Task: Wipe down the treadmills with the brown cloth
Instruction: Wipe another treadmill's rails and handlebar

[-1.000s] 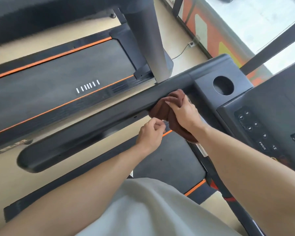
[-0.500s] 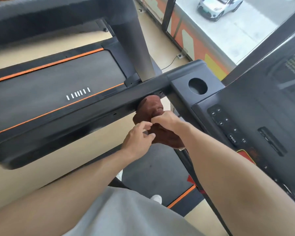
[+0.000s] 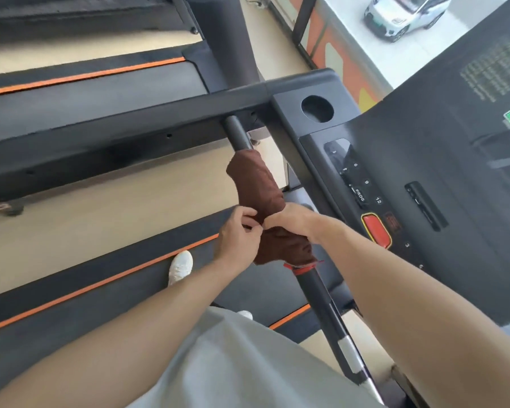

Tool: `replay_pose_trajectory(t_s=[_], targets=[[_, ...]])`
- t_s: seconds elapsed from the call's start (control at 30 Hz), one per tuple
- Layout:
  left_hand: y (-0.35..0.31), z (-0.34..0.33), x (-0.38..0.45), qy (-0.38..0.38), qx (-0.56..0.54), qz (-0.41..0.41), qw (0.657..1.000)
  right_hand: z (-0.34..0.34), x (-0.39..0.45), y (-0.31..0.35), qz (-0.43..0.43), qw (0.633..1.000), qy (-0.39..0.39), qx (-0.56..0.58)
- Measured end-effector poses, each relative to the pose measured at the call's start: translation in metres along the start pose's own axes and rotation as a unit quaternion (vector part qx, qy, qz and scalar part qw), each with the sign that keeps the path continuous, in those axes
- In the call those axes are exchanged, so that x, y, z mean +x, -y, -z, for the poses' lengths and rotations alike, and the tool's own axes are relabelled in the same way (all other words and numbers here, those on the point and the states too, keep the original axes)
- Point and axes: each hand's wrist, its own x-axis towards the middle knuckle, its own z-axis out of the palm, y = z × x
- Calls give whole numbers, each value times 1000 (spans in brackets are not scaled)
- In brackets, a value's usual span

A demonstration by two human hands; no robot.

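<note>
A second ago the cloth was pressed on the long side rail; now it sits wrapped around the short bar [image 3: 238, 136] that slopes from that rail toward the person, so the wiping has moved from the rail to this grip, which I judge is being rubbed along its length. Counted from the left: at least two treadmills, the neighbouring belt [image 3: 80, 104] with its orange stripe and the one being cleaned, whose own belt [image 3: 106, 293] carries one white shoe [image 3: 180, 267]. Then two hands. The left hand [image 3: 238, 236] has curled fingers pinching the cloth's edge; the right hand [image 3: 289, 219] is closed around the cloth from the other side, and the two touch. One cloth [image 3: 258, 184], brown, sleeves the bar above and below the hands. Further right come one round cup hole [image 3: 317, 109], one console [image 3: 424, 160] and one red button [image 3: 376, 229].
</note>
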Motion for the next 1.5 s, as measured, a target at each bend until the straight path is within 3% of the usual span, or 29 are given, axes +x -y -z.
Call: replay_pose_trajectory(t_s=[0.1, 0.23, 0.33, 0.5, 0.67, 0.77, 0.93, 1.2, 1.37, 1.5], targets=[[7, -14, -12, 15, -21, 8, 1000, 8, -8, -19, 1, 993, 47, -106], [13, -24, -17, 77, 4, -2, 997, 19, -29, -30, -16, 955, 150, -255], [14, -24, -14, 114, 11, 13, 993, 7, -35, -41, -4, 965, 65, -255], [12, -19, 2, 106, 5, 22, 994, -7, -38, -40, 13, 953, -49, -299], [10, -12, 25, 19, -89, 40, 995, -6, -25, -25, -12, 943, -48, -328], [3, -4, 44, 6, -108, 38, 993, -3, -13, -4, -10, 946, -64, -318], [-11, 22, 73, -45, -100, 40, 993, -12, 31, 52, 23, 961, -180, -209], [-14, 85, 123, -114, -110, 41, 986, -8, 102, 136, 90, 937, -292, -171], [-12, 102, 140, -100, -98, 51, 989, 4, 118, 149, 141, 946, -248, -156], [-15, 105, 138, -58, -65, 30, 996, 12, 121, 142, 230, 946, -225, -35]])
